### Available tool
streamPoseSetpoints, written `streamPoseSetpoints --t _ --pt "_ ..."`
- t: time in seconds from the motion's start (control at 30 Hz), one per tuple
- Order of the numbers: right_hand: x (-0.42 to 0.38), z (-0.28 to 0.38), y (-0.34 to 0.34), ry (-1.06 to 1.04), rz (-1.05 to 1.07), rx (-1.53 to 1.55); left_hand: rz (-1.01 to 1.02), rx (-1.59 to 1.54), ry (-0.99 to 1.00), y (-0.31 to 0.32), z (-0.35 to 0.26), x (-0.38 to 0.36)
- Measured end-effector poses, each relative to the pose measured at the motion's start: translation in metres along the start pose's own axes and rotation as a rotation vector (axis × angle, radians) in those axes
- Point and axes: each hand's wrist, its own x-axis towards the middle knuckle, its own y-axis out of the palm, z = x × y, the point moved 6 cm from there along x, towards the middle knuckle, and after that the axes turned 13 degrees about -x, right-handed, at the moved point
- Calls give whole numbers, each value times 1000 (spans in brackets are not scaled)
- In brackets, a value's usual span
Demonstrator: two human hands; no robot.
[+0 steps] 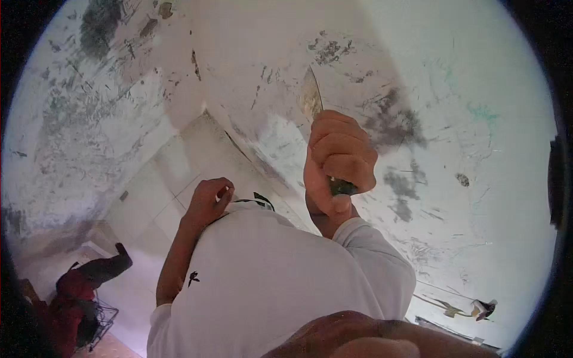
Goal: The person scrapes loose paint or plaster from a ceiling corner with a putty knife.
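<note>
The right hand's (341,156) fingers clenched a dark-green-handled metal scraper (311,98), blade toward twelve o'clock. The left hand's (209,200) fingers curled loosely, half-open.

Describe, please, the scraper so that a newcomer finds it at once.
Find the stained wall on the picture's right, then the right hand in front of it. The scraper juts up from this fist: narrow and pointed, whereas the dark marks nearby lie flat on the wall.

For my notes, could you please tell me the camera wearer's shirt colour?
White shirt with a small dark motif; clearest in the head view.
</note>
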Motion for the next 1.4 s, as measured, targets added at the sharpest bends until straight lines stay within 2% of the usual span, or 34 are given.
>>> streamPoseSetpoints --t 0.03,0.07,0.1,0.13,0.2,0.27,0.37,0.4,0.43,0.47,0.5,0.57,0.63,0.67,0.7,0.77,0.83,0.9,0.93,1.0,1.03,1.1,1.23,1.3,1.37,1.4 --pt "-10 -38 5 359 204 -276 21 38 -22 0 3 -1" --pt "-33 -77 11 614 746 -934 -9 -7 -34 -1 6 -1" --pt "-54 -99 15 626 1313 -1251 -17 -14 -35 -2 7 0" --pt "-27 -81 25 360 742 -707 -54 4 12 -5 5 2" --pt "-12 -57 3 92 178 -158 -95 29 82 -7 -3 1" --pt "-15 -52 13 237 548 -808 -160 61 95 -14 -3 3" --pt "-43 -88 5 552 687 -850 -138 11 8 -10 12 -2" --pt "-50 -87 19 503 1002 -1021 -96 9 -20 -8 13 -4" --pt "-25 -70 25 385 673 -704 -71 11 -46 -9 15 -1" --pt "-4 -46 27 169 403 -301 -97 12 -49 -13 17 3" --pt "9 -24 27 -88 256 -35 -145 28 14 -14 14 3" --pt "3 -66 27 89 182 -349 -162 29 68 -6 7 -6" --pt "5 -65 33 -5 157 -320 -149 45 77 -10 0 2" --pt "-4 -82 51 162 567 -641 -98 9 -16 -10 3 4" --pt "-27 -96 55 340 986 -960 -112 9 -24 -11 6 4" --pt "-57 -102 37 569 1427 -1285 -107 -48 -98 -5 15 2" --pt "-3 -64 46 2 500 -470 -113 -1 -40 -5 9 2" --pt "-4 -55 51 -152 461 -467 -87 -57 -90 -4 13 6" --pt "0 -62 57 -123 481 -433 -111 -4 -33 -6 10 4" --pt "-1 -69 56 -18 520 -409 -110 -2 -40 -2 13 -3" --pt "-3 -82 62 104 539 -342 -143 15 -8 -5 14 4" --pt "0 -48 62 -152 503 -343 -151 -26 -8 -5 13 5" --pt "2 -46 67 -76 540 -352 -160 -8 -2 -5 18 4" --pt "-1 -51 89 -52 731 -395 -147 18 -8 -2 16 3" --pt "11 -38 81 -85 726 -385 -189 -10 86 -7 7 6" --pt "13 -33 80 -117 734 -350 -149 -74 13 -4 15 9"
